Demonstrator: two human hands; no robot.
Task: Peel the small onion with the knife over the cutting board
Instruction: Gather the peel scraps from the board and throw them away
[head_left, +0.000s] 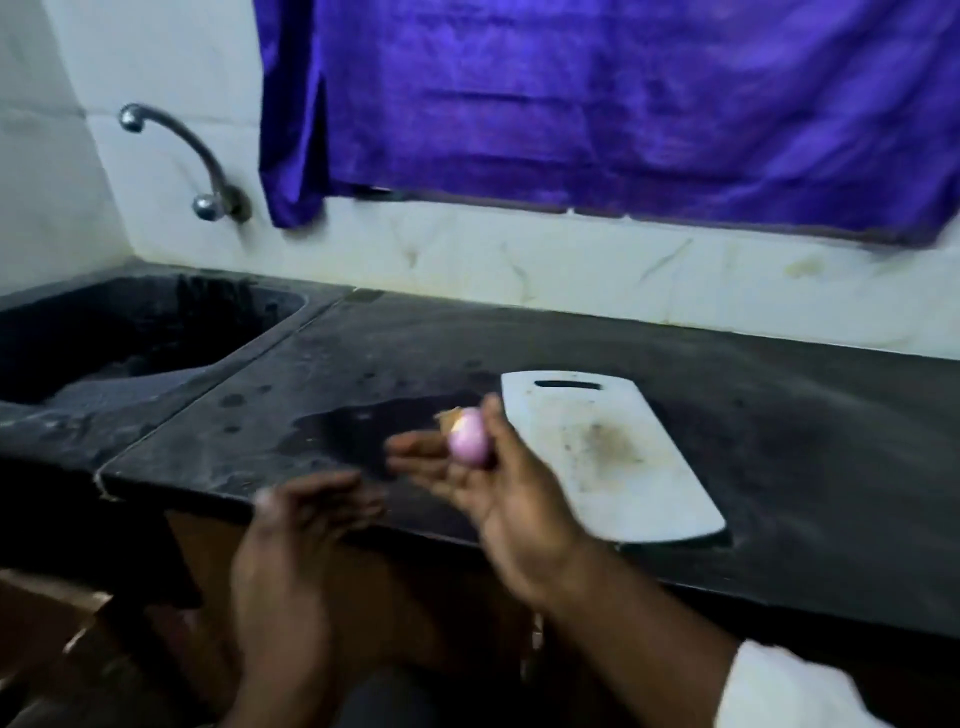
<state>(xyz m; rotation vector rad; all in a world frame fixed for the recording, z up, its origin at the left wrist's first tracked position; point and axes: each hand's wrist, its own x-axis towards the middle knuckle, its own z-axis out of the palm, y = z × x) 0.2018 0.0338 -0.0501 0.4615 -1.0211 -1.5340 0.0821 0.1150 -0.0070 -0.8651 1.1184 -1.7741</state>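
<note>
A small pink-purple onion (468, 440) with a scrap of brown skin at its top sits in my right hand (498, 483), held between the thumb and the fingers, palm up. This hand hovers above the counter's front edge, just left of the white cutting board (623, 467). The board lies flat and bare, with brownish stains at its middle. My left hand (306, 525) is blurred, lower left of the onion, fingers stretched toward it and holding nothing. No knife is in view.
The dark stone counter (779, 415) has a wet patch (353, 431) beside the onion. A dark sink (130, 338) lies at the left under a wall tap (208, 171). A purple curtain (623, 104) hangs above the tiled back wall.
</note>
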